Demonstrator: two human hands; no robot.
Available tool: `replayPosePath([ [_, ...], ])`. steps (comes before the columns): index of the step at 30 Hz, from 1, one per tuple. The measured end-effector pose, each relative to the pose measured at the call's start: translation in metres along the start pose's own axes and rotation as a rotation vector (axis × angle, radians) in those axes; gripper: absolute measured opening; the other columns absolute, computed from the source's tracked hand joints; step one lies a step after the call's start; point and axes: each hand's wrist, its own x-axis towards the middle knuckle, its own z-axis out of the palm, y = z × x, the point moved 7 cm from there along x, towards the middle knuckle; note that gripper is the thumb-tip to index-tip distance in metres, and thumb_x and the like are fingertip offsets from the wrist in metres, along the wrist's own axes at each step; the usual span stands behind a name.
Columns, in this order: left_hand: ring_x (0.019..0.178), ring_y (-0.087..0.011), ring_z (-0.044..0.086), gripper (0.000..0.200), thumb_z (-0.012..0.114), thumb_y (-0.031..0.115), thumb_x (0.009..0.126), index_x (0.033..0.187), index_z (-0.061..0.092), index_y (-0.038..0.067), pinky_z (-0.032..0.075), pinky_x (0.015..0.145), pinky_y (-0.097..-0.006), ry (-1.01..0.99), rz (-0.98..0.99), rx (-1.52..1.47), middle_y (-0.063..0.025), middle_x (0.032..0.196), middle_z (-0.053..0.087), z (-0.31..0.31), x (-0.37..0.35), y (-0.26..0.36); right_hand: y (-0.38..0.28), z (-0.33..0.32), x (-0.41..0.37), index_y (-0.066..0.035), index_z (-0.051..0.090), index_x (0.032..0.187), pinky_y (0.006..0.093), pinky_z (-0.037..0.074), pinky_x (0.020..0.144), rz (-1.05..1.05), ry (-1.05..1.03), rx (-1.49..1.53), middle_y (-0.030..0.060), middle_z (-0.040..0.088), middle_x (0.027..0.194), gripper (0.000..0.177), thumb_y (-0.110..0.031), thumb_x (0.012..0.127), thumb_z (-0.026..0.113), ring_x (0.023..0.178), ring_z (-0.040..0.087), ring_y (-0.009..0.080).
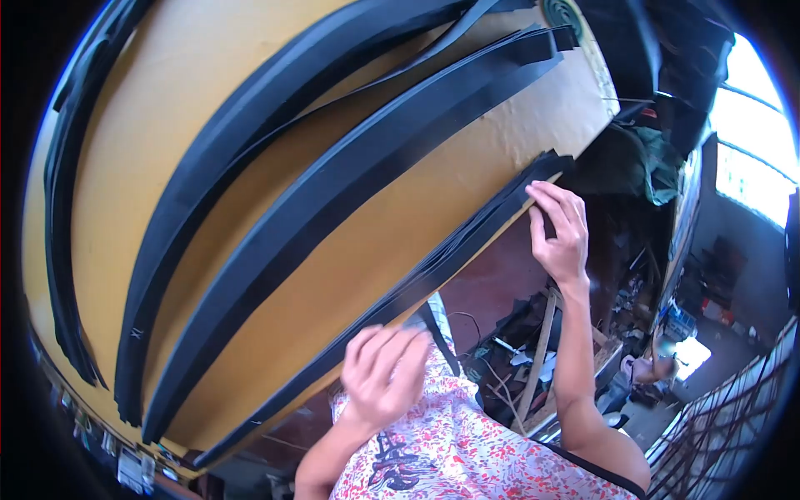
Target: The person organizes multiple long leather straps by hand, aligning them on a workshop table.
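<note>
A narrow stack of black strips (pixel 450 262) runs along the near edge of the yellow-brown table (pixel 300 308). My right hand (pixel 560 229) is at the far right part of this stack, its bent fingertips gripping at the strips' outer edge. Lower and to the left, my left hand (pixel 382 375) is closed beside the same table edge, slightly blurred at the fingertips; what it pinches I cannot tell. A loose black strip (pixel 439 340) hangs below the edge, just right of that hand.
Wider black strip bundles (pixel 333 179) lie curved across the table, with another bundle (pixel 62 225) at the far left. Wooden pieces (pixel 540 354) and scraps clutter the floor below. Another person (pixel 646 371) is in the background at right, near a bright window (pixel 754 142).
</note>
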Motion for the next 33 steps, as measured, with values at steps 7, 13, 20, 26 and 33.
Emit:
replayPosePath([
  [7, 0.099, -0.0240, 0.061, 0.031, 0.080, 0.010, 0.069, 0.098, 0.070, 0.008, 0.044, 0.087, -0.0407, -0.005, -0.122, 0.211, -0.0060, 0.110, 0.067, 0.127, 0.083, 0.005, 0.030, 0.025, 0.023, -0.007, 0.068, 0.099, 0.0378, 0.048, 0.092, -0.264, -0.360, 0.367, 0.0054, 0.066, 0.121, 0.030, -0.003, 0.070, 0.075, 0.103, 0.061, 0.0239],
  [13, 0.094, -0.0223, 0.061, 0.027, 0.079, 0.006, 0.068, 0.094, 0.070, 0.009, 0.046, 0.082, -0.0382, -0.020, -0.106, 0.308, -0.0037, 0.107, 0.067, 0.143, 0.083, 0.001, 0.041, 0.035, 0.020, -0.006, 0.071, 0.097, 0.0370, 0.048, 0.089, -0.372, -0.345, 0.449, 0.0044, 0.067, 0.120, 0.028, -0.005, 0.069, 0.072, 0.101, 0.060, 0.0207],
  [20, 0.090, -0.0261, 0.061, 0.032, 0.078, 0.000, 0.063, 0.093, 0.071, 0.008, 0.049, 0.078, -0.0407, 0.014, -0.118, 0.246, -0.0075, 0.105, 0.064, 0.141, 0.082, -0.001, 0.043, 0.037, 0.027, -0.008, 0.072, 0.098, 0.0337, 0.047, 0.084, -0.490, -0.364, 0.451, 0.0021, 0.068, 0.117, 0.029, -0.011, 0.070, 0.069, 0.094, 0.059, 0.0161],
  [26, 0.091, -0.0268, 0.061, 0.035, 0.077, -0.002, 0.061, 0.095, 0.072, 0.008, 0.049, 0.077, -0.0405, -0.003, -0.144, 0.231, -0.0085, 0.103, 0.062, 0.140, 0.079, -0.004, 0.040, 0.037, 0.028, -0.010, 0.072, 0.098, 0.0323, 0.046, 0.083, -0.548, -0.358, 0.432, 0.0015, 0.069, 0.113, 0.028, -0.014, 0.070, 0.068, 0.090, 0.056, 0.0136],
  [33, 0.093, -0.0268, 0.061, 0.036, 0.076, -0.003, 0.062, 0.096, 0.070, 0.009, 0.049, 0.079, -0.0411, -0.022, -0.192, 0.236, -0.0083, 0.105, 0.063, 0.141, 0.078, -0.005, 0.038, 0.036, 0.029, -0.014, 0.072, 0.099, 0.0319, 0.046, 0.083, -0.554, -0.377, 0.419, -0.0004, 0.068, 0.107, 0.025, -0.016, 0.074, 0.068, 0.091, 0.053, 0.0149],
])
